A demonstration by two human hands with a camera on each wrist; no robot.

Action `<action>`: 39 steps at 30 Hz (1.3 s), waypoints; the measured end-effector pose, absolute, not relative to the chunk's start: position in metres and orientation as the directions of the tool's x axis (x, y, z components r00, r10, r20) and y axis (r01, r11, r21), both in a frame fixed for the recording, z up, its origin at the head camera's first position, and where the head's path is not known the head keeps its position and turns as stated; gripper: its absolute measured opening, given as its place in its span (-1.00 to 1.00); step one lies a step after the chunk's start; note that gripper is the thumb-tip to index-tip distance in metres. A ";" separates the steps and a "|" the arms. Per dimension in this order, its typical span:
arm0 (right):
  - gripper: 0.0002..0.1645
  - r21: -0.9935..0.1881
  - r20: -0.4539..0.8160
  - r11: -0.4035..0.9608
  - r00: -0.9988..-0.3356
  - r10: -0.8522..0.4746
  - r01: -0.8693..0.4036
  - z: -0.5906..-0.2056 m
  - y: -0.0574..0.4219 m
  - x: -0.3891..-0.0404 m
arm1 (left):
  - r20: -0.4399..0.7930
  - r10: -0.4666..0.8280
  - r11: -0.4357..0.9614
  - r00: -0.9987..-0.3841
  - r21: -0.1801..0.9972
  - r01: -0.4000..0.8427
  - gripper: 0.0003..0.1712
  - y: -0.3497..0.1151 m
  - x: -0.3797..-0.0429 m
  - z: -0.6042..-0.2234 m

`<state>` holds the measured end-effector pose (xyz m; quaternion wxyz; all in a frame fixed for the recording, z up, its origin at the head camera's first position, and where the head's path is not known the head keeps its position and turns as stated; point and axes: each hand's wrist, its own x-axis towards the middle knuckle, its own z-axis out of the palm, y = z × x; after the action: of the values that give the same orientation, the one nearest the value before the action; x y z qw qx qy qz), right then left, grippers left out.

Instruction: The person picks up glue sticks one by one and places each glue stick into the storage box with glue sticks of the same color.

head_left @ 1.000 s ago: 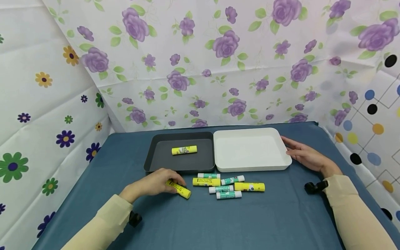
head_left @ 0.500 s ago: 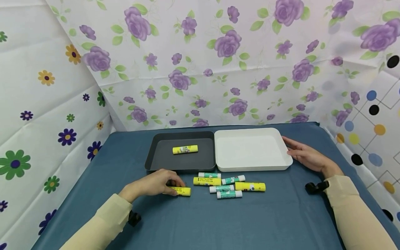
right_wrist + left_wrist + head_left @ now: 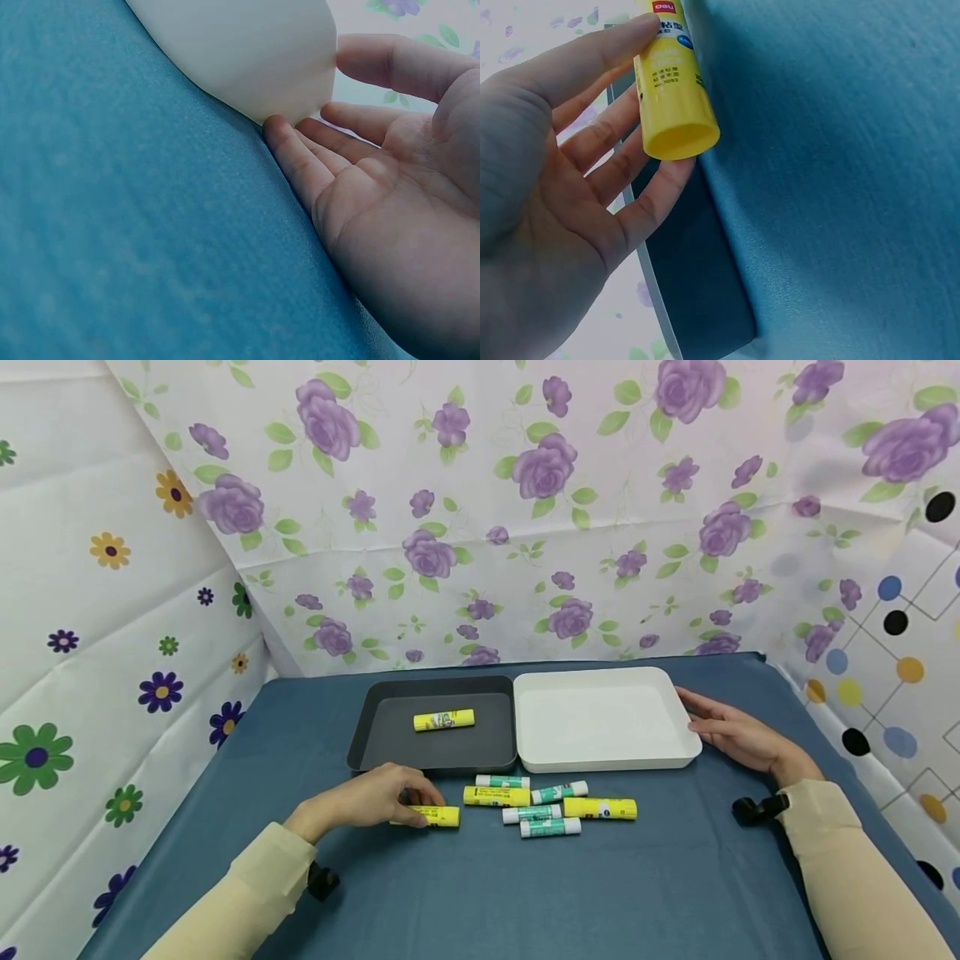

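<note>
My left hand [image 3: 375, 800] pinches a yellow glue stick [image 3: 442, 816] between thumb and fingers, low in front of the dark grey tray [image 3: 393, 753]. In the left wrist view the thumb lies across the upper part of this glue stick [image 3: 676, 105], and one end points toward the camera. Another yellow glue stick [image 3: 444, 720] lies inside the dark tray. At the right end of the white tray [image 3: 600, 722], my right hand [image 3: 738, 735] touches the outer wall with fairly straight fingers. The right wrist view has its fingertips against the white tray's side [image 3: 255, 60].
In front of the trays lie two more yellow glue sticks [image 3: 497, 796] and several green-and-white glue sticks [image 3: 551, 827], close together on the blue cloth [image 3: 585, 893]. The trays stand side by side. Flower-patterned curtains [image 3: 480, 510] rise behind the table.
The glue stick in my left hand has turned from slanting to roughly level, its right end rising a little. My right hand and the trays stay in place.
</note>
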<state>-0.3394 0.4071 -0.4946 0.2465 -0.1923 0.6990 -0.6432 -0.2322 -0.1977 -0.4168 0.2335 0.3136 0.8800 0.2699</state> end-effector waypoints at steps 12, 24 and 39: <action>-0.10 -0.994 -0.095 0.103 -0.807 -0.583 0.043 -0.495 0.408 -0.339 | -0.099 0.666 0.569 -0.740 0.708 0.418 -0.69 -0.200 -0.242 -0.414; -0.11 -0.993 -0.106 0.101 -0.812 -0.575 0.058 -0.493 0.406 -0.338 | -0.009 0.638 0.552 -0.770 0.703 0.449 -0.63 -0.203 -0.261 -0.388; -0.10 -0.992 -0.107 0.114 -0.808 -0.579 0.050 -0.493 0.406 -0.340 | 0.013 0.598 0.576 -0.801 0.688 0.441 -0.58 -0.200 -0.281 -0.375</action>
<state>-0.3399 0.4064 -0.4935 0.2463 -0.1877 0.7047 -0.6384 -0.2810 -0.2004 -0.3747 0.1109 0.2951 0.8806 0.3537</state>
